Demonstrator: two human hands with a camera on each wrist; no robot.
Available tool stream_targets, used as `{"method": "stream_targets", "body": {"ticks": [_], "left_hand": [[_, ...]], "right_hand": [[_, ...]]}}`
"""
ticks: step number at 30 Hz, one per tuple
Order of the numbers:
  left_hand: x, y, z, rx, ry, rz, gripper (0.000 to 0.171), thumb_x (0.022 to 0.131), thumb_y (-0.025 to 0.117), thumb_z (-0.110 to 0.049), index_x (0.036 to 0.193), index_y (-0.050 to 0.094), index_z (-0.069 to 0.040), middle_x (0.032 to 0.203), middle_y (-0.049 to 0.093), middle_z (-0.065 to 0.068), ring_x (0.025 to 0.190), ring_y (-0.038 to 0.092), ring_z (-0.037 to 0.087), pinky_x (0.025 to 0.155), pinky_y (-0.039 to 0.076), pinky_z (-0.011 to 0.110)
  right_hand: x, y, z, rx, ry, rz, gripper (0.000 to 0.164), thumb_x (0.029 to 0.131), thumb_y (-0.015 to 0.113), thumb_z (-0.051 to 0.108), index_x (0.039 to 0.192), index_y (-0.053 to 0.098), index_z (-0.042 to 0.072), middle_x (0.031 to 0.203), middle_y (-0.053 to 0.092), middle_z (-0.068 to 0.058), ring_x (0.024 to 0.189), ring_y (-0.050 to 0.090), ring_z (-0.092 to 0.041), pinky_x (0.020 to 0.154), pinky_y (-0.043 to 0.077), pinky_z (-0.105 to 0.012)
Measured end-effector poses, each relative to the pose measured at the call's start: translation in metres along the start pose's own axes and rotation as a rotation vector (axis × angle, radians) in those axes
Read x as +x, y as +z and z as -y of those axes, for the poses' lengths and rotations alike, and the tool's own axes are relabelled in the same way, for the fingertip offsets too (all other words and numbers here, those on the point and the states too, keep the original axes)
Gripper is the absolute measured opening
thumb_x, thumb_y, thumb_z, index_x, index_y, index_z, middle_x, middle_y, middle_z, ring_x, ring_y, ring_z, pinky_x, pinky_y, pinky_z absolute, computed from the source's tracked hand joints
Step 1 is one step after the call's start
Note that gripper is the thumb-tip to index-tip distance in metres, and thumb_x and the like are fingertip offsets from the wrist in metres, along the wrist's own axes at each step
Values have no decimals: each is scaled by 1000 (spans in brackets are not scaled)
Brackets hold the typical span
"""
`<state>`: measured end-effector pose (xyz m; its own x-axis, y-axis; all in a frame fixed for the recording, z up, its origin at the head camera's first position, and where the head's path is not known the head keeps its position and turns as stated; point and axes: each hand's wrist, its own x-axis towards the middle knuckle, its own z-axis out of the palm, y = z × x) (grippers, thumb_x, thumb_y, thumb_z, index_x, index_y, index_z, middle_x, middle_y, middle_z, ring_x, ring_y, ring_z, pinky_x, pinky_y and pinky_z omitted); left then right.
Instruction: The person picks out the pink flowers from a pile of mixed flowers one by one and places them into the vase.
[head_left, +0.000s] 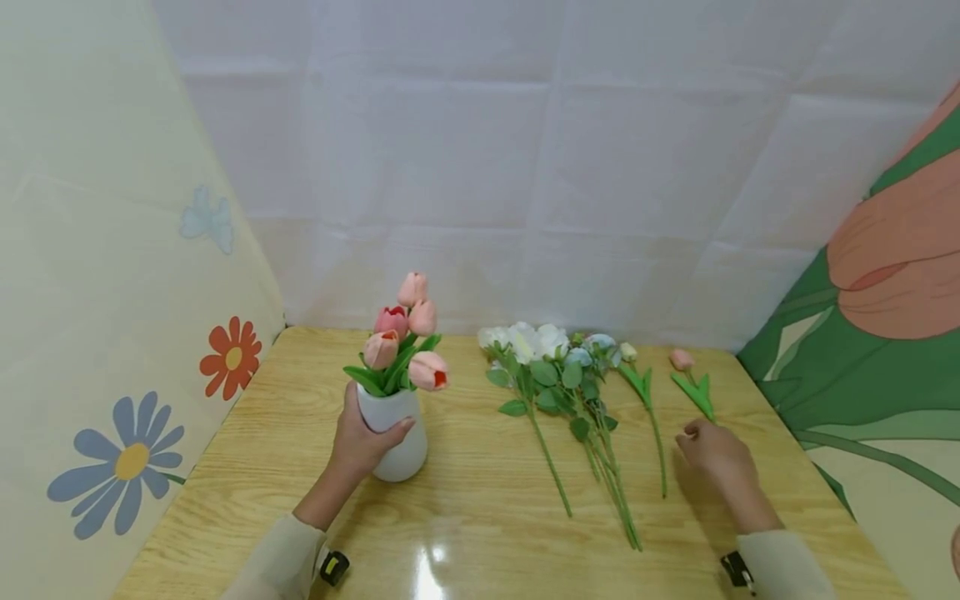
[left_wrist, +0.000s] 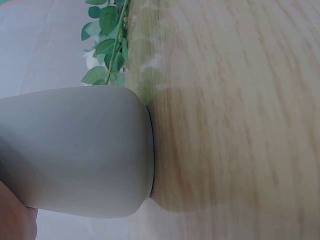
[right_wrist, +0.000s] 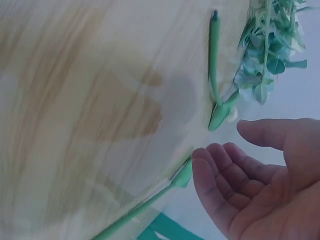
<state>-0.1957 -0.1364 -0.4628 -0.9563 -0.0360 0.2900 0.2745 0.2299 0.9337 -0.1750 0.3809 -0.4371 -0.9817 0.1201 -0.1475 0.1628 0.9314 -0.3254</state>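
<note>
My left hand [head_left: 362, 440] grips a white vase [head_left: 405, 446] on its left side, thumb across the front. Several pink tulips [head_left: 381, 350] with green leaves stand in the vase. The left wrist view shows the vase's smooth lower wall [left_wrist: 85, 150] and its base at the tabletop. Over at the right, my right hand [head_left: 722, 458] hovers near a single pink tulip [head_left: 682, 360] lying on the table. In the right wrist view that hand [right_wrist: 255, 185] has its thumb apart from loosely bent fingers and holds nothing; the tulip's green stem [right_wrist: 132, 214] runs beside the fingertips.
Left of the right hand lies a pale tulip [head_left: 658, 442] with a long stem. White flowers [head_left: 528, 342] and pale blue ones [head_left: 579, 357] with leafy stems lie mid-table. A white cloth [head_left: 487, 167] hangs behind the wooden table [head_left: 487, 542], with printed cloths on both sides.
</note>
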Motion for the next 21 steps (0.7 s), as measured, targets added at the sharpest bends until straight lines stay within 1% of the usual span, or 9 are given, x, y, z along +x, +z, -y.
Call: {"method": "stream_targets", "body": {"ticks": [5, 8, 13, 16, 21], "left_hand": [[0, 0, 0, -7, -3, -1, 85, 78, 83, -10, 143, 30, -2, 128, 56, 21, 111, 57, 37, 92, 49, 54], [0, 0, 0, -6, -6, 1, 85, 78, 84, -10, 144, 30, -2, 129, 55, 22, 112, 57, 37, 93, 49, 55], [-1, 0, -2, -9, -18, 4, 86, 78, 84, -10, 144, 29, -3, 130, 54, 21, 114, 56, 37, 94, 48, 57], [-1, 0, -2, -10, -21, 6, 86, 79, 84, -11, 144, 29, -4, 131, 54, 21, 114, 56, 37, 95, 48, 57], [-1, 0, -2, -7, -23, 8, 85, 79, 84, -12, 144, 30, -4, 130, 55, 20, 114, 56, 36, 95, 48, 56]], "right_hand": [[-1, -6, -11, -21, 31, -10, 49, 101, 48, 21, 129, 52, -18, 129, 54, -40, 109, 56, -56, 86, 48, -61], [-1, -8, -19, -14, 44, -4, 52, 100, 49, 22, 130, 49, -20, 128, 54, -40, 108, 55, -57, 85, 48, -61], [-1, -11, -29, -16, 52, -19, 56, 98, 49, 23, 131, 46, -22, 128, 51, -43, 109, 53, -59, 84, 47, -63], [-1, -13, -34, -7, 75, -7, 57, 99, 48, 24, 132, 44, -22, 132, 47, -44, 112, 51, -60, 87, 46, -64], [-3, -16, -38, 0, 119, 23, 57, 100, 49, 24, 132, 42, -23, 133, 46, -44, 112, 50, -59, 89, 45, -64]]}}
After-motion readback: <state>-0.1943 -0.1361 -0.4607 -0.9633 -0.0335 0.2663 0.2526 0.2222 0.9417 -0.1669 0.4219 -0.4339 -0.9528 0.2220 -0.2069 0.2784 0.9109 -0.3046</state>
